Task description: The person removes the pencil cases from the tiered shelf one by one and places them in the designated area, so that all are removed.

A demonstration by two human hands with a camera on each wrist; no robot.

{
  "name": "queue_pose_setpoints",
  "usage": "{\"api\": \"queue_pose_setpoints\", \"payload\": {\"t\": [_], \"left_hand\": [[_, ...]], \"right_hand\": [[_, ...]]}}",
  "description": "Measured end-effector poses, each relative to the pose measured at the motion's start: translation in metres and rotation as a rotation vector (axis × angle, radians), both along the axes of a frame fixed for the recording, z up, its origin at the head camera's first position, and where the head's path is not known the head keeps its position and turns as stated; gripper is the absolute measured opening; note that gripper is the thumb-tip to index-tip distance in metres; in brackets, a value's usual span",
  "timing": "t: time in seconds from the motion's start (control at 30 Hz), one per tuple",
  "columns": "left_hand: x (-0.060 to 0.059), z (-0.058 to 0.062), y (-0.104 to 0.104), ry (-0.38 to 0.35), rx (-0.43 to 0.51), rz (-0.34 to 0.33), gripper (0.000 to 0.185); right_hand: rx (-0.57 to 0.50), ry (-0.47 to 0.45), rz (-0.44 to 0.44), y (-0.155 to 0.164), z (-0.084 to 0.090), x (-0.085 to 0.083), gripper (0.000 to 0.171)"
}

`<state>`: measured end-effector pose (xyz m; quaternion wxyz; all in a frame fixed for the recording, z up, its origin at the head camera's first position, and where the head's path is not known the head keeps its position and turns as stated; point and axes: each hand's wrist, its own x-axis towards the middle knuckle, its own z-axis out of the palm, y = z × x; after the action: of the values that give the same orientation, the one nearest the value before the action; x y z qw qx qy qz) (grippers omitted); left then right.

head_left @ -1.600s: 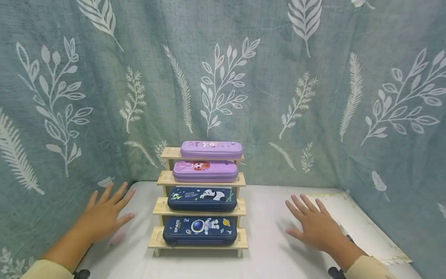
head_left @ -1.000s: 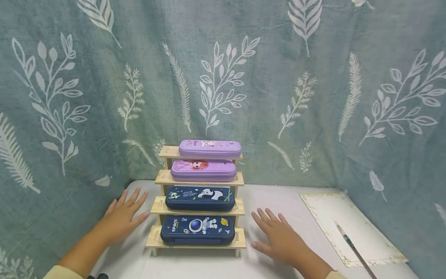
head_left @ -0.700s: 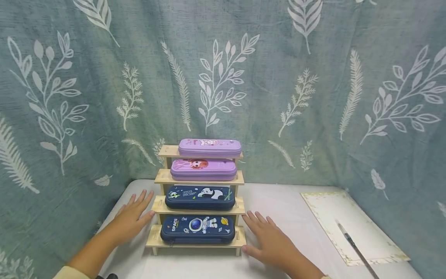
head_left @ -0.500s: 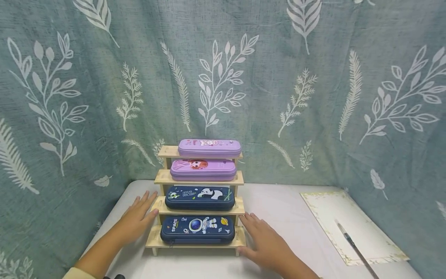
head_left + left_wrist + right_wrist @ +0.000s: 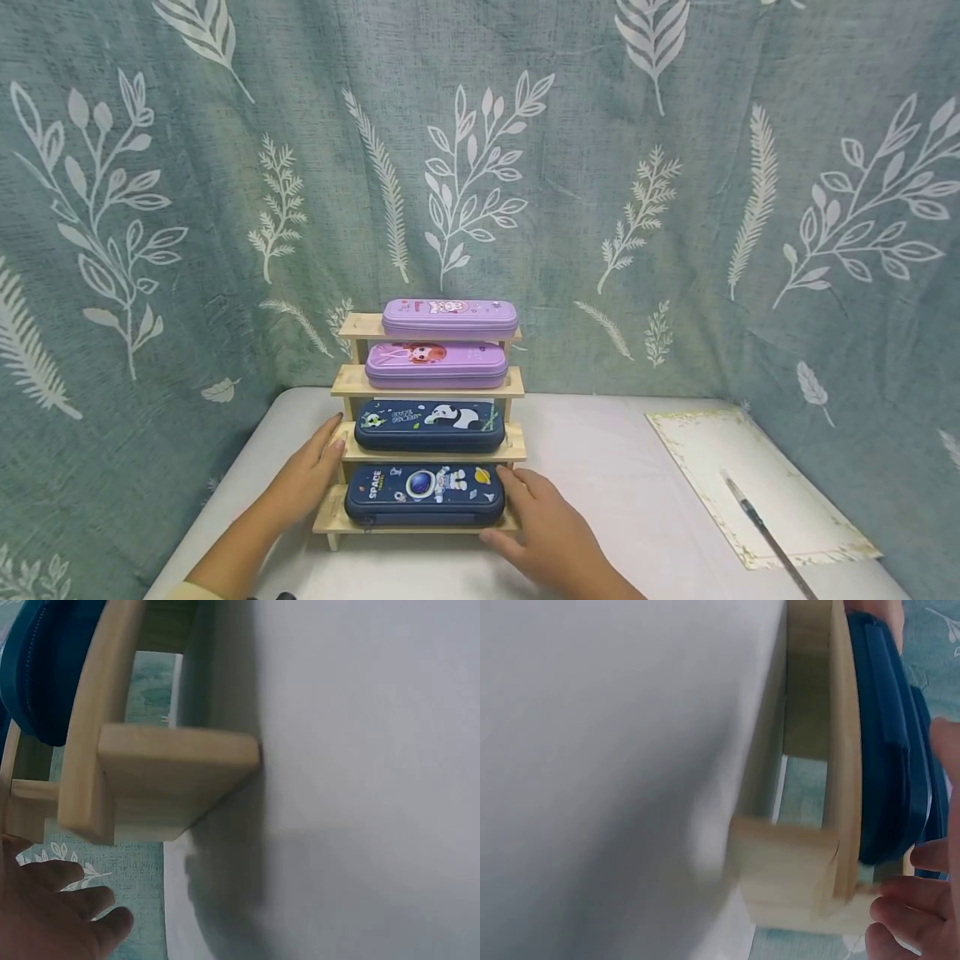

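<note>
A stepped wooden rack point(image 5: 327, 515) holds several zipped pencil cases, one per tier. At the bottom lies the dark blue space pencil case point(image 5: 390, 492); above it is the dark blue panda pencil case point(image 5: 408, 423). My left hand point(image 5: 300, 487) is at the rack's left side, thumb beside the second tier's end; the left wrist view shows its fingers point(image 5: 86, 900) apart and loosely bent. My right hand point(image 5: 551, 533) is at the space case's right end, thumb in front of the bottom shelf. In the right wrist view its fingers point(image 5: 911, 900) are close to the shelf end, holding nothing visibly.
Two purple pencil cases, one with a girl picture point(image 5: 472, 362) and one on the top tier point(image 5: 487, 318), sit higher. A bordered paper sheet point(image 5: 705, 442) with a brush point(image 5: 765, 533) lies on the white table point(image 5: 600, 450) at right. Leaf-patterned curtain point(image 5: 570, 208) surrounds the table.
Both hands have moved inward from the sides to the lower tiers of the rack. The brush and paper, partly covered by the right arm before, now show fully. The cases remain in place.
</note>
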<state>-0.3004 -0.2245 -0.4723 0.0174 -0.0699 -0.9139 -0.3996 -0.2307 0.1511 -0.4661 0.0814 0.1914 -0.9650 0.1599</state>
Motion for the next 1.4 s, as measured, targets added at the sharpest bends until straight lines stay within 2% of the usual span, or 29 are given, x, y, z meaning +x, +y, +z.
{"api": "queue_pose_setpoints", "payload": {"t": [0.2, 0.4, 0.8, 0.97, 1.17, 1.4], "left_hand": [[0.001, -0.002, 0.004, -0.071, 0.129, 0.007, 0.064], [0.000, -0.006, 0.007, -0.143, 0.282, -0.003, 0.064], [-0.001, -0.019, 0.014, -0.131, 0.432, 0.031, 0.060], [-0.002, -0.024, 0.015, -0.130, 0.456, 0.044, 0.059], [-0.002, -0.025, 0.017, -0.142, 0.468, 0.056, 0.059], [0.003, -0.024, 0.018, -0.125, 0.489, 0.063, 0.059]], "right_hand": [[0.012, -0.060, -0.024, -0.019, 0.000, -0.002, 0.100], [-0.022, -0.050, -0.061, -0.032, -0.005, -0.001, 0.098], [-0.164, -0.023, -0.111, -0.042, -0.017, -0.005, 0.094], [-0.245, -0.068, -0.135, -0.040, -0.023, -0.007, 0.091], [-0.309, -0.087, -0.123, -0.037, -0.027, -0.011, 0.088], [-0.423, -0.200, -0.165, -0.032, -0.022, -0.017, 0.095]]}}
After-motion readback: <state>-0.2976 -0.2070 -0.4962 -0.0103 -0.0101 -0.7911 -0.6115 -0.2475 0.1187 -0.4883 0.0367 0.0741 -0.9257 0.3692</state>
